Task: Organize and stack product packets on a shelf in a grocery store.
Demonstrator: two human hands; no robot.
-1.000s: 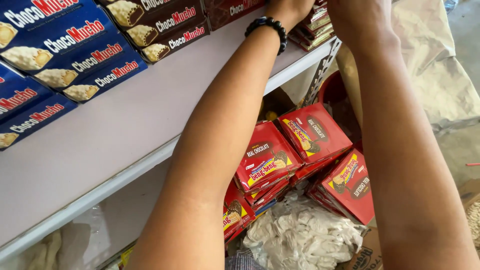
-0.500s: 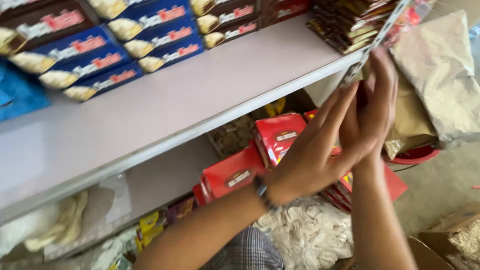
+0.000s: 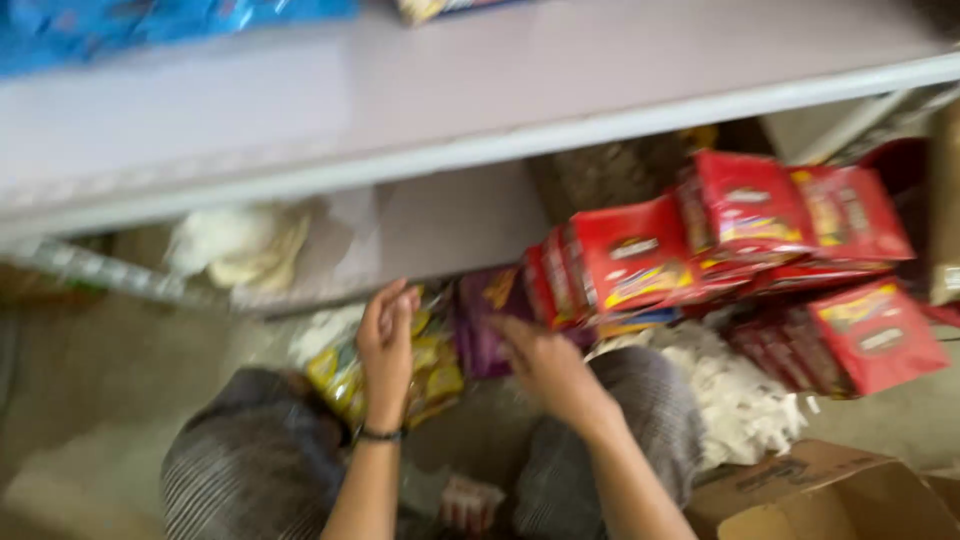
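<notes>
Yellow snack packs (image 3: 425,370) lie in a loose pile on the lower shelf, crinkled, w/ purple packs (image 3: 483,325) just beside them to the right. Pic too blurred for detail.

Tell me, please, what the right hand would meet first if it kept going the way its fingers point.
Probably the purple snack packets under the grey shelf: the right hand points up-left at them, very close. The picture is blurred, so depth is uncertain.

A single head-worn camera is looking steeply down, close in, past a pale shelf (image 3: 480,90) edge onto the wearer's knees, the frame blurring; no second view is sharing the scene.
</notes>
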